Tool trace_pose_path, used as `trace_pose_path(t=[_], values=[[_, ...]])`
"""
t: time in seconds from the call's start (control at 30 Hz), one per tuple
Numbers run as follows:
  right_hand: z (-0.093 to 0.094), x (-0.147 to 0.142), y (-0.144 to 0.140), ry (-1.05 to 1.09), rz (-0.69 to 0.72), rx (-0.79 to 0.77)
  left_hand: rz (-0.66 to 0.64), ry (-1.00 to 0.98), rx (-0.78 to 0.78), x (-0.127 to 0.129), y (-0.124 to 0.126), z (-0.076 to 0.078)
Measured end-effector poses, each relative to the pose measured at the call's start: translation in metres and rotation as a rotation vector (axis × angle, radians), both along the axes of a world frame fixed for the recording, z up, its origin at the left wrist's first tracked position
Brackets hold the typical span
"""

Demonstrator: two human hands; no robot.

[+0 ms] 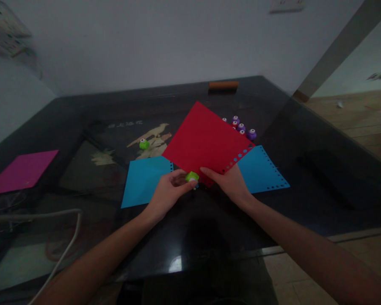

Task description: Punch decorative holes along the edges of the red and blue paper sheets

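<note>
My left hand (169,188) is closed around a small green craft punch (192,176), which sits at the lower left edge of a red sheet of paper (206,135). Thumb on top, my right hand (230,182) grips that red sheet by its lower corner and holds it tilted above the table. Punched holes run along the sheet's lower right edge. Beneath it lie a blue sheet (146,178) on the left and another blue sheet (263,171) on the right, both with holes along an edge.
Several purple and red punches (252,134) stand behind the red sheet. Another green punch (144,144) is at its left. A magenta sheet (25,169) lies far left, near a white cable (78,224). An orange-brown roll (223,85) rests by the wall on the dark table (92,110).
</note>
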State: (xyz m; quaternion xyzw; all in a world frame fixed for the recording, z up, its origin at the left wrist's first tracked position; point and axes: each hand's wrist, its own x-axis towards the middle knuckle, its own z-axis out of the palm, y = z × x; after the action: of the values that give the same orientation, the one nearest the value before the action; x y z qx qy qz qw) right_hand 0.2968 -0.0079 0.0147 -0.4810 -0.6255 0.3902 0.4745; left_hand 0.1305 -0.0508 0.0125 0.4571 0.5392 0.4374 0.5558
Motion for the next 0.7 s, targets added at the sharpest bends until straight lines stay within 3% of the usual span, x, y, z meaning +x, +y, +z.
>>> trace_pose_path(t=[0.17, 0.3, 0.5, 0.7], values=[[-0.001, 0.003, 0.002, 0.011, -0.005, 0.007, 0.042, 0.056, 0.007, -0.004, 0.003, 0.002], [-0.004, 0.005, 0.004, 0.025, -0.02, 0.005, -0.009, 0.11, 0.104, -0.006, 0.004, 0.0], [-0.003, 0.005, 0.004, 0.037, -0.037, 0.008, -0.07, 0.356, 0.217, -0.009, 0.002, -0.003], [-0.001, 0.008, 0.006, 0.011, -0.052, 0.016, -0.128, 0.413, 0.306, -0.011, 0.003, -0.006]])
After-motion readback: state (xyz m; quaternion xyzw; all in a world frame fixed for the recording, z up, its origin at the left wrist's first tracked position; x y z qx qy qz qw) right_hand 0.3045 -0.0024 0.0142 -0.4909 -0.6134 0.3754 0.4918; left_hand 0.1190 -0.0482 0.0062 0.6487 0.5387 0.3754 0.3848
